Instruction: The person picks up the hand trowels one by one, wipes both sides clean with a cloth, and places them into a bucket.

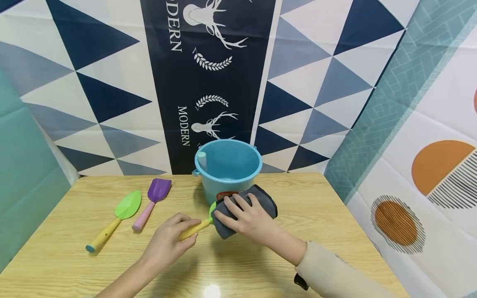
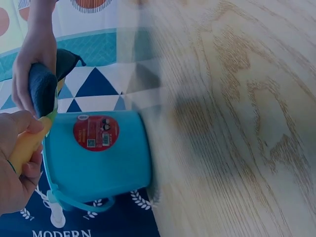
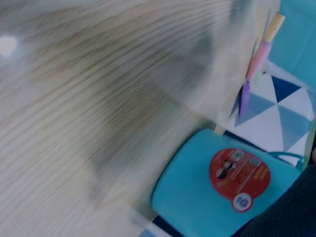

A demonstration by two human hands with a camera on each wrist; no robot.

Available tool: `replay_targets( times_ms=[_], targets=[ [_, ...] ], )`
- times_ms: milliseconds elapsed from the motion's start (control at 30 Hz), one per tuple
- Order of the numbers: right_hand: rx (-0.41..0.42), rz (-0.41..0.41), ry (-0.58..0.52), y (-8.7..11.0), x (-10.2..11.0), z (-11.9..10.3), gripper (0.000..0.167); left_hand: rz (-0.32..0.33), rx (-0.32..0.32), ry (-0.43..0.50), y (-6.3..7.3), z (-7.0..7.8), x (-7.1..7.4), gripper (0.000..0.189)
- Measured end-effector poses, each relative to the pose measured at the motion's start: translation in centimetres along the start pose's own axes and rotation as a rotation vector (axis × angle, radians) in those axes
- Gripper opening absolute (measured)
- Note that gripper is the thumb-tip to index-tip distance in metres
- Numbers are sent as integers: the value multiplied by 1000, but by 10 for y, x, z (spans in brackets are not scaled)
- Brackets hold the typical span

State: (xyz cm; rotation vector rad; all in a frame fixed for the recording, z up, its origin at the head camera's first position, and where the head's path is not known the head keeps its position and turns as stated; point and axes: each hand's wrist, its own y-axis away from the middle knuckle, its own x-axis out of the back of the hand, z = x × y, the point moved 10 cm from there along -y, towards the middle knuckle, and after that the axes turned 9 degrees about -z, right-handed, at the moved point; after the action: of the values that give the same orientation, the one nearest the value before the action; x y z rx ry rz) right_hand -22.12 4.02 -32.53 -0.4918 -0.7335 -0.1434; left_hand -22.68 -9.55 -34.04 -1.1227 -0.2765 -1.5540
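My left hand (image 1: 167, 240) grips the yellow handle (image 1: 194, 230) of a toy garden tool with a green neck. A dark grey cloth (image 1: 266, 203) with black edging covers most of the tool's head, so its shape is hidden. My right hand (image 1: 253, 222) holds the cloth around that head, fingers spread over the top. Both hands are in the air just in front of a blue bucket (image 1: 242, 182). In the left wrist view the cloth (image 2: 42, 89) folds over the tool's end, above the yellow handle (image 2: 28, 148).
On the wooden table (image 1: 298, 256), to the left, lie a green toy trowel (image 1: 128, 205) with a yellow handle and a purple toy shovel (image 1: 159, 189) with a pink handle. A pale blue rod (image 1: 202, 160) leans inside the bucket. Patterned cloth walls (image 1: 316, 82) enclose the table.
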Motion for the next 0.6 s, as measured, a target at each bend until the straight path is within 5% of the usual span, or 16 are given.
replay_targets(
  times_ms=[367, 600],
  targets=[
    [-101, -142, -54, 12, -18, 25, 47, 41, -33, 20, 8, -6, 6, 30],
    [-124, -84, -95, 6, -8, 27, 47, -43, 29, 31, 4, -11, 0, 29]
  ],
)
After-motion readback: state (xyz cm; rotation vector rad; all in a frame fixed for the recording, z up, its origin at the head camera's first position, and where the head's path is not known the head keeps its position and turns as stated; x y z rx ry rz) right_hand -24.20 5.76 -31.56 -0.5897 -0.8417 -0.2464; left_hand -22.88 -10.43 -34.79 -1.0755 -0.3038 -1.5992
